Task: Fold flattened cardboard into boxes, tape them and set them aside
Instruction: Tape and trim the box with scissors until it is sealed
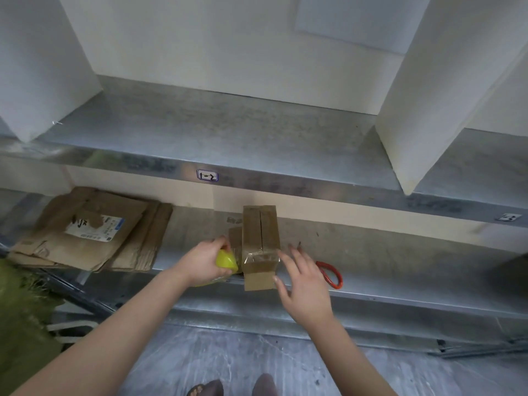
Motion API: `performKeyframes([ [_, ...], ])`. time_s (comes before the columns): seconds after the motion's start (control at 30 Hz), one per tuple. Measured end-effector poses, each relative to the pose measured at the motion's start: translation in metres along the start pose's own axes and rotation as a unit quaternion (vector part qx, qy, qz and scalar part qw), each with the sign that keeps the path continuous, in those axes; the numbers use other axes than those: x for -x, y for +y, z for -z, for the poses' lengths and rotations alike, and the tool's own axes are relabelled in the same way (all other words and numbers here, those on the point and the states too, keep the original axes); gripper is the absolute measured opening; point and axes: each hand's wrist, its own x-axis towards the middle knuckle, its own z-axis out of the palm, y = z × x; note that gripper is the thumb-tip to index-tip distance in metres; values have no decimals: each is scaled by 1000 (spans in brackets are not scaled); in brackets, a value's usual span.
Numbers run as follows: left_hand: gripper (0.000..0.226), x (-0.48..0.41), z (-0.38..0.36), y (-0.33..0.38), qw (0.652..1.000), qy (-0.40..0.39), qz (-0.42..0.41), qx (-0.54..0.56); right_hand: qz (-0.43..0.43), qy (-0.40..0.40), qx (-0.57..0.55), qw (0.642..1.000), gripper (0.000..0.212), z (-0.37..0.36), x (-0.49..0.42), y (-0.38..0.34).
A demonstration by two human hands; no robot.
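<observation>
My left hand grips the yellow tape roll; my right hand, fingers spread and empty, steadies the box on the shelf. 1 seam taped; the flat stack waits.

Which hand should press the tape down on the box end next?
Right. The right hand is open and empty, its fingers beside the clear tape on the cardboard box. The left hand is occupied gripping the yellow tape dispenser.
</observation>
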Motion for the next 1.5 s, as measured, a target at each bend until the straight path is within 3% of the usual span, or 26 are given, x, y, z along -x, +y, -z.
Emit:
performKeyframes([
  [0.37,49,-3,6,-15,1000,-17,-4,23,-2,-53,-8,999,47,-39,-20,-26],
  [0.57,47,-6,25,-40,997,-18,-13,-70,-3,-67,-1,998,50,-38,-20,-20],
  [0.77,49,9,29,-64,1000,-5,-23,-14,-6,-80,26,996,51,-34,-23,-33],
  [0.97,45,15,25,-46,995,64,-70,14,57,11,85,995,46,-25,-38,-65],
  [1.1,46,20,31,-38,987,101,-126,20,61,22,-19,998,40,-25,-46,-98],
  [1.27,34,36,36,-37,977,130,-165,16,-53,-8,-219,974,24,-22,-55,-137],
  [1.5,36,49,32,-52,974,152,-165,9,-97,61,-322,940,14,-40,-55,-157],
])
